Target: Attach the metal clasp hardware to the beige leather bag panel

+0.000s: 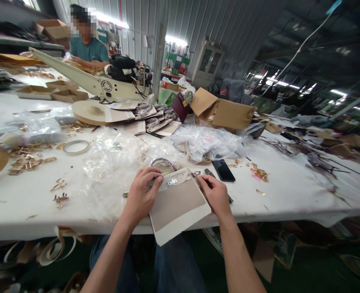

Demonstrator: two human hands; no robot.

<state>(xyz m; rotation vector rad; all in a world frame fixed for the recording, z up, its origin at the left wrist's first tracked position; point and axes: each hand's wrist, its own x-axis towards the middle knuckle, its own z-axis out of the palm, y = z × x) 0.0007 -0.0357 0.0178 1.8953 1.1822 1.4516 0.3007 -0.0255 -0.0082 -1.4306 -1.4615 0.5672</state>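
I've got left fingers (150, 176) pinching the pale panel (180, 207) between my hands, probably steadying it past the tabletop (277, 199) edge, right fingers (208, 179) bent at its upper right, exact grip unclear.

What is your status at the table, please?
Left hand holding beige panel at upper left; right hand at its right edge. Silver plate on panel, near top. Plastic wrap and black phone lying beyond.

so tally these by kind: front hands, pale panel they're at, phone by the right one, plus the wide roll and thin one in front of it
Hands, left hand and right hand: 2
Pale panel: 1
Phone: 1
Rolls, wide roll and thin roll: 2
Total: 6
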